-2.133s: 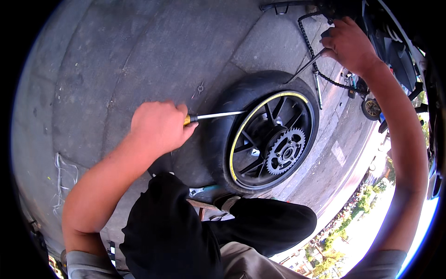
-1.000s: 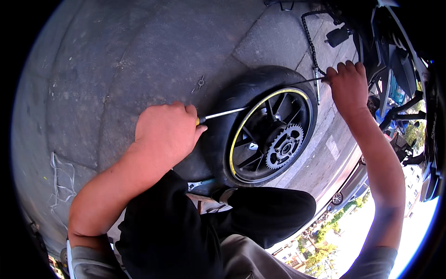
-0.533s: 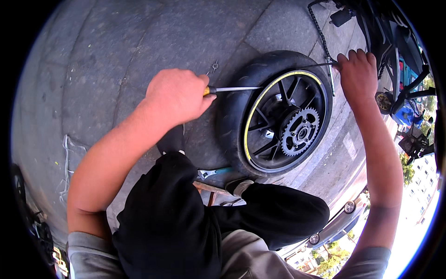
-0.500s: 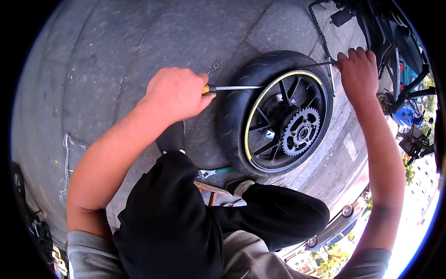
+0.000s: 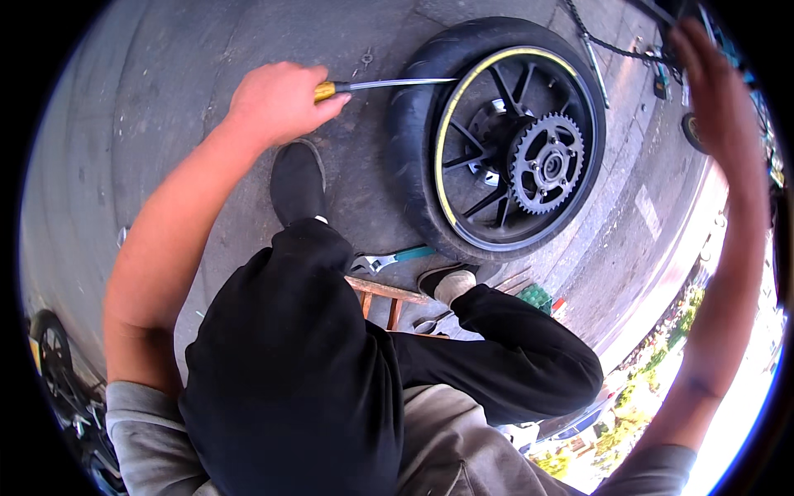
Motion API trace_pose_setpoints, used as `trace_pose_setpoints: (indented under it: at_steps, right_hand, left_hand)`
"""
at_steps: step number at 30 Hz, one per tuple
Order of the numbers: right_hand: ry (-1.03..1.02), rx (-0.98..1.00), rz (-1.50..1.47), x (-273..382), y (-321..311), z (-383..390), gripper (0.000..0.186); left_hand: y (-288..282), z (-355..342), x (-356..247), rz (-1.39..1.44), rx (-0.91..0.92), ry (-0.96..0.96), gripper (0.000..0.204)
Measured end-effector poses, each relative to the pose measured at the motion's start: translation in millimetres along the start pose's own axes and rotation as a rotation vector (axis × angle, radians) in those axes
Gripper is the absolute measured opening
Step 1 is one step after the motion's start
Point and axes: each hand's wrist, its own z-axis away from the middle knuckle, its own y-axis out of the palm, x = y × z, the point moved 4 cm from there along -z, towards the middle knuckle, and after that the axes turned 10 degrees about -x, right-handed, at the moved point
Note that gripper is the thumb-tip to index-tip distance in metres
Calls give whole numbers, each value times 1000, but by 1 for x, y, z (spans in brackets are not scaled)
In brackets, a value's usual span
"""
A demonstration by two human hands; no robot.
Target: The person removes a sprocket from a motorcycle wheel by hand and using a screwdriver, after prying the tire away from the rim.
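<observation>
My left hand [image 5: 285,103] is closed round the yellow handle of a screwdriver [image 5: 397,83]. The shaft runs rightward over the black tyre [image 5: 409,136], and its tip meets the edge of the wheel rim [image 5: 442,178], which carries a yellow stripe. The wheel lies tilted on the ground with its toothed sprocket [image 5: 519,178] facing up. At the upper right, my right hand [image 5: 715,83] is raised away from the wheel and smeared by motion. A dark bar reaches toward its fingers, but I cannot tell whether they hold it.
An adjustable wrench [image 5: 409,255] with a teal handle lies by my feet, beside a low wooden stool [image 5: 385,289]. Beyond the wheel are a metal rod [image 5: 597,76] and a hanging chain [image 5: 616,50]. A small metal piece [image 5: 366,56] rests on the paving [image 5: 198,50].
My right hand, earlier gripping a dark lever at the rim, has swung up and right; the lever is off the rim. The screwdriver stays at the rim in my left hand. The view has shifted.
</observation>
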Motion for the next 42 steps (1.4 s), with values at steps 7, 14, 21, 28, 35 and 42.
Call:
trace_pose_setpoints:
  at_steps: [7, 14, 21, 28, 35, 42]
  right_hand:
    - [944, 47, -1393, 118, 100, 267, 20]
    - [1014, 206, -1753, 204, 136, 354, 23]
    - [1200, 427, -2585, 245, 126, 359, 39]
    - [1133, 584, -2360, 270, 83, 295, 44]
    - [1468, 742, -2076, 325, 111, 290, 26]
    - [1676, 579, -2132, 341, 136, 245, 25]
  left_hand:
    - [5, -2, -8, -41, -19, 1, 54]
    - [-4, 6, -16, -97, -5, -41, 58]
    - [-1, 13, -22, -116, -17, -87, 63]
    - [-8, 14, -24, -102, 33, -93, 64]
    - [-1, 17, -15, -61, 6, -72, 62]
    - [1, 13, -14, -26, 7, -65, 61]
